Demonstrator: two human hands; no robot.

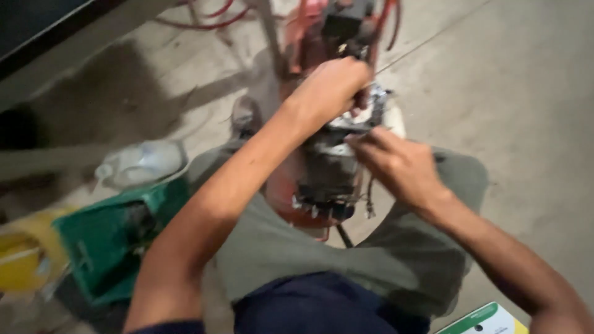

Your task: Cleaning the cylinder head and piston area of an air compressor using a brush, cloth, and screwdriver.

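The person sits low on the floor with a grimy electric motor (331,170) propped between the knees, its dark finned metal body smeared with grease and its lower rim ragged with bright, jagged edges. The left hand (331,89) is clenched into a fist at the motor's upper end, knuckles up, closed around something too blurred to make out. The right hand (399,164) rests against the motor's side just below, fingers (365,141) pinched together at a pale metal edge; whether they hold a small part I cannot tell. Behind the motor stands a red-orange machine frame (309,28) with thin red hoses looping off it.

The trousers (272,238) are a soft grey-green cloth, creased over the knees. To the person's left sits a green plastic crate (102,247), scuffed and dirty, with a crumpled clear plastic bag (145,162) just behind it and a yellow container (25,260) beside it. A white and green carton corner (486,321) shows near the right elbow. The concrete floor (526,93) is bare, grey, dusty and stained, with a thin seam line running across it.
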